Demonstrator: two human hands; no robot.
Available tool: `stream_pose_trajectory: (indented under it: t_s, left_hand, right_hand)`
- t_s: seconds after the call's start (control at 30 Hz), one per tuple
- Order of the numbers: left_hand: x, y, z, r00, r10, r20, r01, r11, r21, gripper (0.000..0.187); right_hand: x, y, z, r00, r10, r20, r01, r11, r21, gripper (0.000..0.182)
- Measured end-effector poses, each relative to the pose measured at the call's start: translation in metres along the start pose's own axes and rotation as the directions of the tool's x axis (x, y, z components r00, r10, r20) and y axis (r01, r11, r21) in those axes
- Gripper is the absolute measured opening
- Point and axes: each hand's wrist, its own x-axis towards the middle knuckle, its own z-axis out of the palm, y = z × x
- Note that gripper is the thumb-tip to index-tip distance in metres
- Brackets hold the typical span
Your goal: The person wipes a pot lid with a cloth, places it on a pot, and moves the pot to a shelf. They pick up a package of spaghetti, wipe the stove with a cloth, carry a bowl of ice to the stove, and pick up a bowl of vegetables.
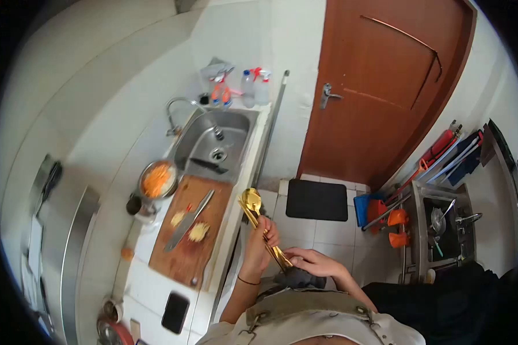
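My left hand (262, 246) is closed around a bundle of gold cutlery (251, 199), with a spoon bowl showing at the upper end. The handles slant down to the right, toward my body. At their lower ends is my right hand (316, 264), its fingers bent against the handles. Dark grey cloth (299, 279) shows just below my right hand; whether the fingers also grip it is not visible. Both hands are in front of my waist, to the right of the counter edge.
On the counter, a wooden cutting board (174, 253) bears a knife (190, 221) and chopped food (199, 232). Near it are a bowl of shredded orange and white food (158, 179), a sink (236, 129) and a phone (175, 312). A black mat (316, 200) lies before the door (385, 86).
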Motion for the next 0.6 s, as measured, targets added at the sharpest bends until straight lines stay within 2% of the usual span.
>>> stream_pose_trajectory:
  t_s: [0.03,0.1,0.13,0.17,0.23,0.27,0.33,0.37,0.43,0.47,0.5,0.57,0.6]
  left_hand:
    - [0.029,-0.011,0.011,0.999,-0.028,0.035,0.029,0.999,-0.042,0.028]
    - [0.079,-0.031,0.029,0.993,-0.084,0.088,0.083,0.996,0.011,0.029]
    - [0.104,-0.040,0.041,0.990,-0.089,0.110,0.084,0.995,0.044,0.029]
    - [0.129,-0.047,0.052,0.986,-0.093,0.137,0.083,0.994,0.077,0.029]
    - [0.178,-0.064,0.078,0.978,-0.123,0.170,0.107,0.989,0.102,0.029]
    - [0.199,-0.074,0.091,0.979,-0.109,0.171,0.089,0.989,0.120,0.029]
    - [0.245,-0.097,0.121,0.978,-0.089,0.190,0.058,0.986,0.159,0.030]
    - [0.269,-0.109,0.134,0.968,-0.120,0.219,0.085,0.983,0.165,0.030]
    - [0.319,-0.135,0.158,0.936,-0.136,0.326,0.093,0.985,0.142,0.029]
    - [0.343,-0.153,0.167,0.915,-0.179,0.362,0.136,0.980,0.143,0.030]
    - [0.370,-0.167,0.177,0.881,-0.225,0.417,0.157,0.969,0.191,0.029]
    - [0.424,-0.196,0.200,0.851,-0.268,0.452,0.166,0.953,0.251,0.028]
    - [0.451,-0.208,0.212,0.835,-0.280,0.473,0.089,0.918,0.387,0.030]
  right_hand:
    - [0.007,0.004,-0.024,1.000,-0.002,-0.022,0.002,1.000,-0.003,0.029]
    - [0.017,0.015,-0.064,0.996,0.068,0.065,-0.064,0.996,-0.060,0.034]
    - [0.020,0.015,-0.080,0.999,0.054,-0.003,-0.054,0.997,0.058,0.034]
    - [0.023,0.020,-0.098,0.997,0.062,-0.037,-0.059,0.996,0.071,0.034]
    - [0.027,0.037,-0.138,0.979,0.191,-0.068,-0.176,0.966,0.190,0.034]
    - [0.029,0.048,-0.155,0.974,0.204,-0.103,-0.180,0.963,0.201,0.034]
    - [0.034,0.075,-0.193,0.959,0.145,-0.244,-0.071,0.955,0.288,0.031]
    - [0.036,0.076,-0.215,0.946,0.151,-0.285,-0.064,0.955,0.291,0.031]
    - [0.040,0.067,-0.267,0.866,0.159,-0.474,-0.010,0.953,0.302,0.029]
    - [0.043,0.065,-0.292,0.818,0.155,-0.553,0.083,0.921,0.381,0.028]
    - [0.047,0.062,-0.318,0.794,0.161,-0.586,0.092,0.921,0.379,0.028]
    - [0.054,0.053,-0.368,0.661,0.178,-0.729,0.121,0.933,0.337,0.026]
    - [0.056,0.065,-0.395,0.644,0.191,-0.741,0.084,0.945,0.317,0.026]
